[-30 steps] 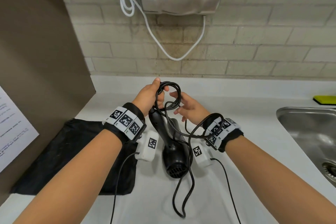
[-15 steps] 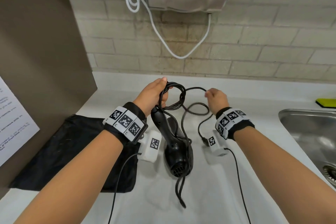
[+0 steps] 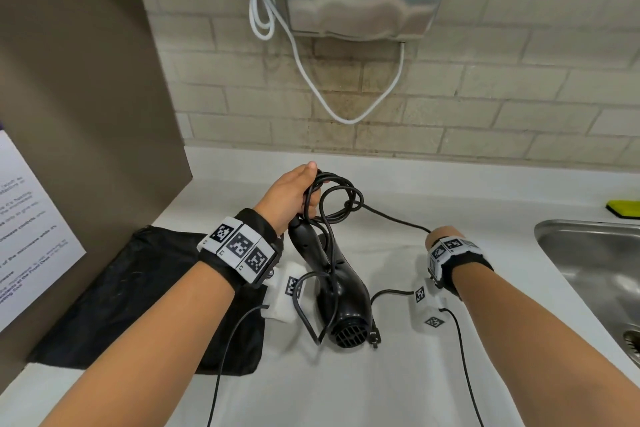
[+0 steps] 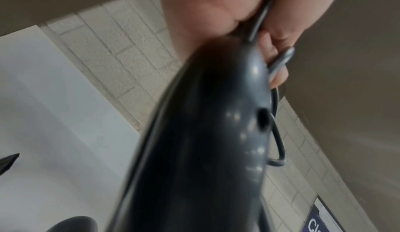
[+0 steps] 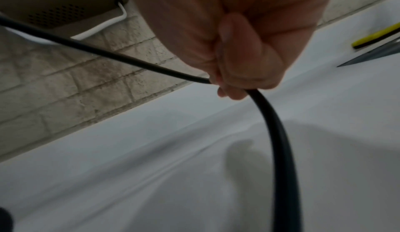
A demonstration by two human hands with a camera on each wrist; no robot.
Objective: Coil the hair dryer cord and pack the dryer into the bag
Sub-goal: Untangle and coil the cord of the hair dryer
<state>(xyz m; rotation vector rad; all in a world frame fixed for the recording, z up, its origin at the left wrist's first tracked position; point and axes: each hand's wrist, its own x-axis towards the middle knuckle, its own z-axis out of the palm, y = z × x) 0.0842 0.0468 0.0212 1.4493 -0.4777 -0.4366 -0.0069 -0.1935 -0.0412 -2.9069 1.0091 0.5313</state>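
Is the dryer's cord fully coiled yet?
Partly. Loops bunch in the left hand at the dryer handle, but the cord runs loose to the right hand.

We see our right hand (image 5: 242, 35) from close below, fingers and thumb curled in a grip around a thin black rubber cord (image 5: 279, 133). From the fist one length runs up and left across the frame, the other curves down and leaves the bottom edge. Behind lies a smooth white surface (image 5: 108, 175), a beige brick-tile wall (image 5: 65, 75), a white cable (image 5: 103, 25) under a metal wall unit (image 5: 65, 1), and a yellow-and-black sponge (image 5: 376, 35) at far right.
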